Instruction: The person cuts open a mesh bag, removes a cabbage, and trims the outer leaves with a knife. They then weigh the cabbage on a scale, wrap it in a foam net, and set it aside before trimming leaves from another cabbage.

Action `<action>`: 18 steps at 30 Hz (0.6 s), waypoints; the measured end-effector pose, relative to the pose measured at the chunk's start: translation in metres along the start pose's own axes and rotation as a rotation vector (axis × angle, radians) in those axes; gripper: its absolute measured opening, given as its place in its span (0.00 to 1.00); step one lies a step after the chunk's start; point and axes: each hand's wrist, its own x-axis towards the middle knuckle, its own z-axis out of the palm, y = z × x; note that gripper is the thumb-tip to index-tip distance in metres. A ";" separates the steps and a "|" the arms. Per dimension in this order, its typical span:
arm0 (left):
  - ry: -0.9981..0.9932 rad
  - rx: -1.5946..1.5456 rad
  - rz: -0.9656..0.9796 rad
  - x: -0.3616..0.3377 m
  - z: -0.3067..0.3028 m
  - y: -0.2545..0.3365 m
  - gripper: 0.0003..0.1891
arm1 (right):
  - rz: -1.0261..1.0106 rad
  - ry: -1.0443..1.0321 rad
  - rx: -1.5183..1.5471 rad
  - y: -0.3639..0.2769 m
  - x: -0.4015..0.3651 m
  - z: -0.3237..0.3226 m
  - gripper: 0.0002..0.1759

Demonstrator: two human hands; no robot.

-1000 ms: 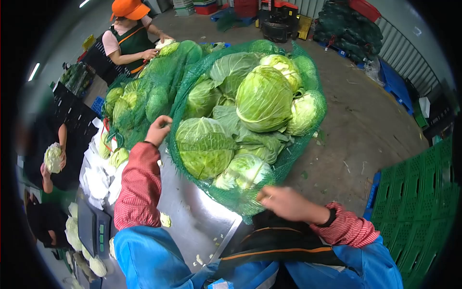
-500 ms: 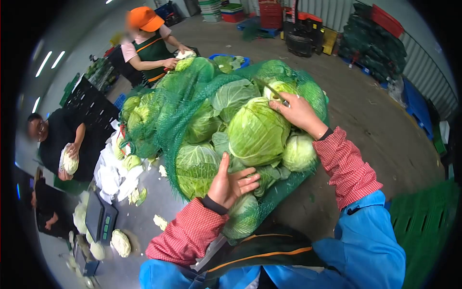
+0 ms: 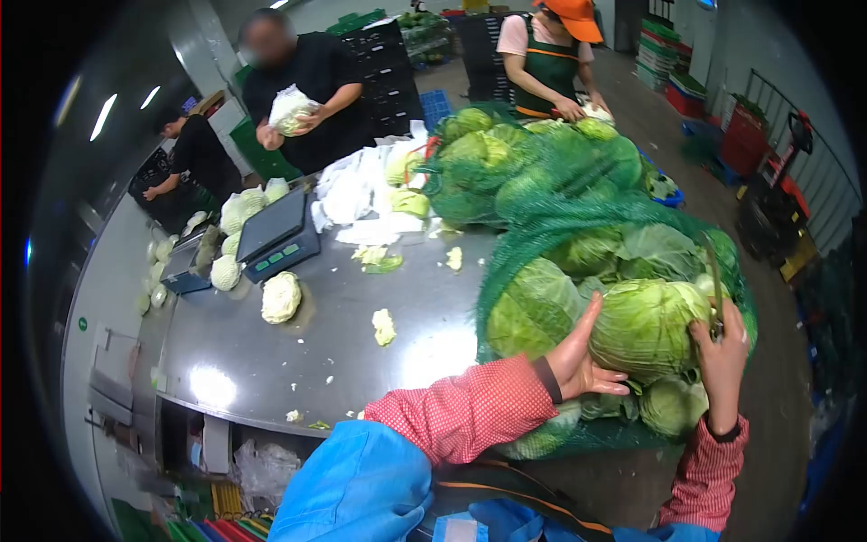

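A large green cabbage (image 3: pixel 646 327) lies on top of others in an open green mesh sack (image 3: pixel 510 244). At its left side is my left hand (image 3: pixel 578 361), thumb raised along the leaves and fingers spread just below them. My right hand (image 3: pixel 725 361) is closed around a knife (image 3: pixel 713 271), its blade pointing up and away from me. Thumb and fingertips of that hand also rest at the cabbage's right side. More cabbages, one of them a pale green cabbage (image 3: pixel 673 406), sit around and under it in the sack.
A metal table (image 3: pixel 415 312) carries a trimmed cabbage (image 3: pixel 281 297), leaf scraps and a scale (image 3: pixel 280 237). Behind stands another full mesh sack (image 3: pixel 533 167). Across the table, a person in black (image 3: pixel 312 90) holds a wrapped cabbage; a person in an orange cap (image 3: pixel 551 68) works at the back.
My view has swung left, so the table and scale show more fully and the sack sits further right. My left hand has come closer to the cabbage's side; the knife stays in my right hand.
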 end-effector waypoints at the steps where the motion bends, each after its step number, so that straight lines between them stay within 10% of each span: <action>1: 0.002 0.037 0.046 -0.015 -0.001 0.008 0.51 | -0.054 0.041 -0.026 -0.016 -0.002 0.000 0.25; 7: 0.057 0.221 0.314 -0.139 -0.038 0.055 0.44 | -0.352 0.145 0.059 -0.131 -0.018 0.041 0.31; 18: 0.599 0.649 0.233 -0.318 -0.250 0.127 0.47 | 0.038 -0.230 0.594 -0.256 -0.146 0.290 0.21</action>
